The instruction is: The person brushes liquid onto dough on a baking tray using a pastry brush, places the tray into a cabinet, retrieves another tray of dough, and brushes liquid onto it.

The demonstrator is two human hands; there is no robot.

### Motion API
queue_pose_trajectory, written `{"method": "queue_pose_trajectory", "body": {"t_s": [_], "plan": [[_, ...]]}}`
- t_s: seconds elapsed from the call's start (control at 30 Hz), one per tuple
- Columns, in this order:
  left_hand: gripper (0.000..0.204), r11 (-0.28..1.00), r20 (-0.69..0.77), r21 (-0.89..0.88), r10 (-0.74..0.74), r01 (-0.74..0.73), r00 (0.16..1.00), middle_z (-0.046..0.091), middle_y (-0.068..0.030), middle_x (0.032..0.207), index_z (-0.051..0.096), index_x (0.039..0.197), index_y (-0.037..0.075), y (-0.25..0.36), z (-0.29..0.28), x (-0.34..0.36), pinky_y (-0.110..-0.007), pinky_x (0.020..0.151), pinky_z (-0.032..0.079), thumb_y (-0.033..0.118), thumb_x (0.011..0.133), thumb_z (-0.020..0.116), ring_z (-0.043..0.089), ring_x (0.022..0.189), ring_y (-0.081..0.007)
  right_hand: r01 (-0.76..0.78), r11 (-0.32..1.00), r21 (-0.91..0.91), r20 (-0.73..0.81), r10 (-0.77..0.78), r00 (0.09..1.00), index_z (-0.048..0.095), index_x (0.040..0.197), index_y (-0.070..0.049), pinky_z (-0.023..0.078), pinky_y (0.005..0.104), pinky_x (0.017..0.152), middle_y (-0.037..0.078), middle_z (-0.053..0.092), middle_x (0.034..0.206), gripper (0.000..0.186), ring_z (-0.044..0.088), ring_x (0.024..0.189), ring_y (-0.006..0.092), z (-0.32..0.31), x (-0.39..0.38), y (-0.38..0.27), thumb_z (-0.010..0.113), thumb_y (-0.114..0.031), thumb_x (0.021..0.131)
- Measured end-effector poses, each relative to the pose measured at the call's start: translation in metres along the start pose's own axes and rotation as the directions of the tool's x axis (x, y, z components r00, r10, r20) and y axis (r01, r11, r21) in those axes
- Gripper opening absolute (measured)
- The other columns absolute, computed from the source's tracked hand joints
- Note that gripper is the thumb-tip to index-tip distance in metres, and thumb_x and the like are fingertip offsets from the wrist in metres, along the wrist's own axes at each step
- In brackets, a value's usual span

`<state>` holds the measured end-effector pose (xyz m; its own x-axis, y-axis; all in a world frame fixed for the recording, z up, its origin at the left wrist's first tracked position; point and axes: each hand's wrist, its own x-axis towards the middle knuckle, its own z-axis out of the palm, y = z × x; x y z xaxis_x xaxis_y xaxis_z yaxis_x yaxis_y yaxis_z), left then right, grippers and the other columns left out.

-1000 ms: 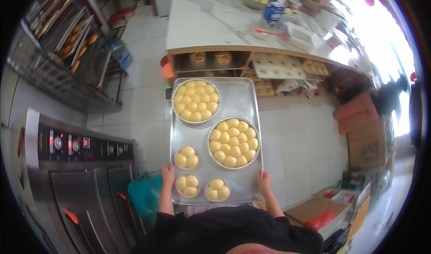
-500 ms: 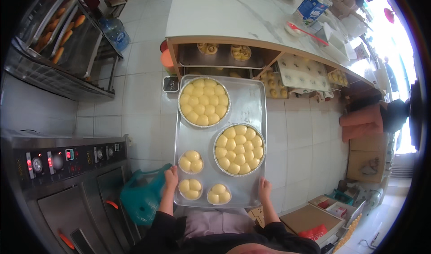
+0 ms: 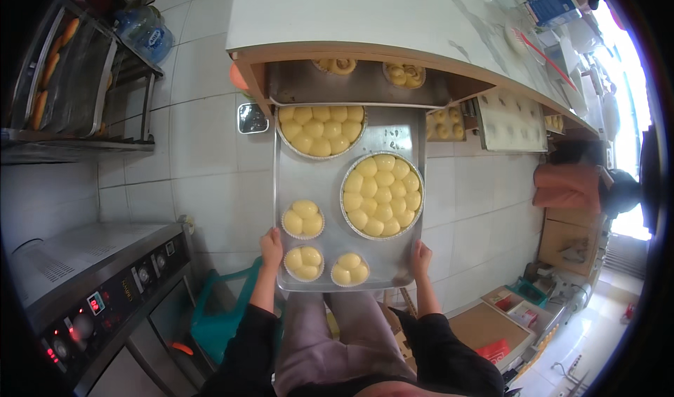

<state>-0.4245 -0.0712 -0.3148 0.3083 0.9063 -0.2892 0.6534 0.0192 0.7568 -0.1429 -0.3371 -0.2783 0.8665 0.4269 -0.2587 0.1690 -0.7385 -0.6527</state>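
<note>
My left hand (image 3: 272, 246) and my right hand (image 3: 422, 255) grip the sides of a metal tray (image 3: 372, 274) near its closer end. Its far end is inside the wooden unit (image 3: 249, 77), below a shelf tray (image 3: 428, 91). On it lie a large round pan of glossy pale dough balls (image 3: 319, 134), partly hidden at the back, a second large pan (image 3: 382, 195) at right, and three small paper cups of dough, one at middle left (image 3: 303, 219) and two at the near end (image 3: 304, 263) (image 3: 349, 269).
An oven (image 3: 112, 306) with a control panel and a teal crate (image 3: 214, 327) are at lower left. A bread rack (image 3: 98, 88) and water jug (image 3: 147, 35) stand at upper left. A marble worktop (image 3: 379, 11) spans the top. Cardboard boxes (image 3: 477, 334) lie at lower right.
The tray has moved forward toward the wooden unit, and its far end now disappears beneath the shelf tray. My hands have moved with it, still gripping. The counter appears closer.
</note>
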Motion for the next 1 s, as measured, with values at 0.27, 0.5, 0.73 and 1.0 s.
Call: {"method": "queue_pose_trajectory", "body": {"t_s": [0.27, 0.5, 0.73, 1.0], "plan": [[0.043, 1.000, -0.032, 0.022, 0.010, -0.009, 0.999, 0.043, -0.0247, 0.054, 0.044, 0.061, -0.006, 0.031, 0.003, 0.052, -0.041, 0.046, 0.031, 0.027, 0.088, 0.034, 0.040, 0.049, -0.0390, -0.010, 0.999, -0.035, 0.030, 0.011, 1.000, 0.040, 0.059, 0.004, 0.029, 0.0347, 0.045, 0.012, 0.031, 0.048, 0.041, 0.027, 0.050, 0.0147, 0.011, 0.067, -0.032, 0.038, -0.026, 0.087], [0.045, 0.998, -0.081, 0.058, -0.003, 0.007, 0.997, 0.039, -0.0222, 0.050, 0.042, 0.061, -0.006, 0.058, 0.012, 0.102, -0.039, 0.044, 0.029, 0.027, 0.089, 0.031, 0.033, 0.044, -0.0322, 0.061, 0.997, 0.046, 0.066, -0.064, 0.996, 0.035, 0.056, 0.002, 0.027, 0.0338, 0.043, 0.009, 0.028, 0.048, 0.044, 0.026, 0.050, 0.0135, 0.027, 0.140, -0.045, 0.038, -0.029, 0.087], [0.054, 1.000, -0.139, 0.021, -0.002, 0.005, 0.990, 0.029, -0.0125, 0.047, 0.036, 0.057, -0.005, 0.088, 0.019, 0.139, -0.037, 0.045, 0.026, 0.037, 0.089, 0.029, 0.027, 0.049, -0.0163, 0.128, 0.992, -0.021, 0.081, -0.126, 0.989, 0.034, 0.056, 0.002, 0.027, 0.0328, 0.044, 0.010, 0.027, 0.048, 0.046, 0.024, 0.051, 0.0148, 0.027, 0.185, -0.065, 0.036, -0.031, 0.089], [0.054, 0.999, -0.214, 0.048, 0.023, -0.013, 0.977, 0.030, -0.0112, 0.048, 0.034, 0.056, -0.005, 0.097, 0.027, 0.167, -0.036, 0.047, 0.027, 0.038, 0.089, 0.028, 0.026, 0.051, -0.0167, 0.123, 0.992, -0.015, 0.093, -0.121, 0.988, 0.038, 0.057, 0.005, 0.030, 0.0350, 0.045, 0.017, 0.033, 0.048, 0.048, 0.023, 0.051, 0.0215, 0.033, 0.221, -0.079, 0.035, -0.032, 0.089]]}}
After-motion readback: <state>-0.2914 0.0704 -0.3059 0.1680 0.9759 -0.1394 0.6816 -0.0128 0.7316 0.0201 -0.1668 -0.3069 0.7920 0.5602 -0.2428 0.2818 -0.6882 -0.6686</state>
